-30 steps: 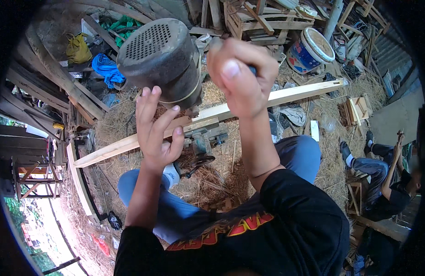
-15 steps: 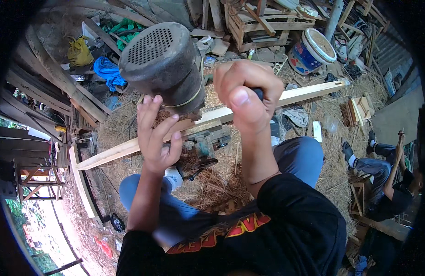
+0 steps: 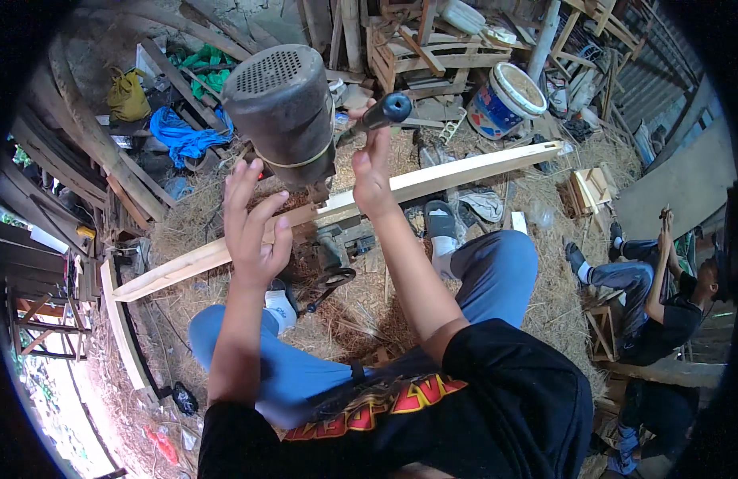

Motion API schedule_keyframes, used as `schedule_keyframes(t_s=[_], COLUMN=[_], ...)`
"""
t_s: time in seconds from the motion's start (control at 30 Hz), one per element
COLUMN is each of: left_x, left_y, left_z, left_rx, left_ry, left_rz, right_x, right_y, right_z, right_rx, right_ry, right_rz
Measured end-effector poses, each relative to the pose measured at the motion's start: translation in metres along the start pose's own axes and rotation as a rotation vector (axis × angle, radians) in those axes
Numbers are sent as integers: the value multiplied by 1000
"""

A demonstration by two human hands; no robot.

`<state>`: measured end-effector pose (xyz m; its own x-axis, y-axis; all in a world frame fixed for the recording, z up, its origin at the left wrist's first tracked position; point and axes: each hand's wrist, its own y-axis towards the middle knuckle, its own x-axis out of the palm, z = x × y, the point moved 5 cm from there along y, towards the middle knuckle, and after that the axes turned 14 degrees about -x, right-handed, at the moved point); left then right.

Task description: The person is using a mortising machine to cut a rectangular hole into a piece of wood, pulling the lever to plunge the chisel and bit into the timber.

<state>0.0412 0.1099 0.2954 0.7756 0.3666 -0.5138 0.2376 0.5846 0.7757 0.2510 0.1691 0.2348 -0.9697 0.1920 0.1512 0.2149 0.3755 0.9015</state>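
A machine with a dark, dusty motor housing point(image 3: 282, 120) and a vented top stands over a long pale timber point(image 3: 457, 172). My left hand point(image 3: 253, 235) is raised beside the housing's lower left, fingers spread and nothing in it. On the machine's right side a lever with a black grip point(image 3: 385, 110) points up toward me. My right hand point(image 3: 372, 188) is against this grip, its fingers stretched up behind it and partly hidden, the thumb apart. Under the timber sits the machine's vise-like base with a handwheel point(image 3: 337, 278), between my feet.
A paint bucket point(image 3: 504, 100) stands at the back right, by a wooden crate point(image 3: 441, 60). Blue cloth point(image 3: 181, 132) and a yellow bag point(image 3: 128, 94) lie back left. Straw and shavings cover the floor. Another person point(image 3: 672, 295) sits at the far right.
My right hand has loosened from a fist around the lever grip to stretched fingers behind it, and the grip now shows. My left hand stays raised and spread. The whole view has shifted slightly.
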Motion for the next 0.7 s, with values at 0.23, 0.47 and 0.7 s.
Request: schedule_keyframes(t_s=[0.23, 0.47, 0.7], left_x=[-13, -19, 4], left_y=[-13, -26, -69], left_z=[2, -5, -36], left_rx=[-33, -92, -379], left_ry=[-4, -72, -150], left_rz=[-15, 3, -133], right_x=[1, 5, 12], right_y=[-40, 43, 36], right_z=[57, 111, 95], right_rx=[88, 140, 589], right_ry=[-433, -367, 131], right_rz=[-198, -313, -158])
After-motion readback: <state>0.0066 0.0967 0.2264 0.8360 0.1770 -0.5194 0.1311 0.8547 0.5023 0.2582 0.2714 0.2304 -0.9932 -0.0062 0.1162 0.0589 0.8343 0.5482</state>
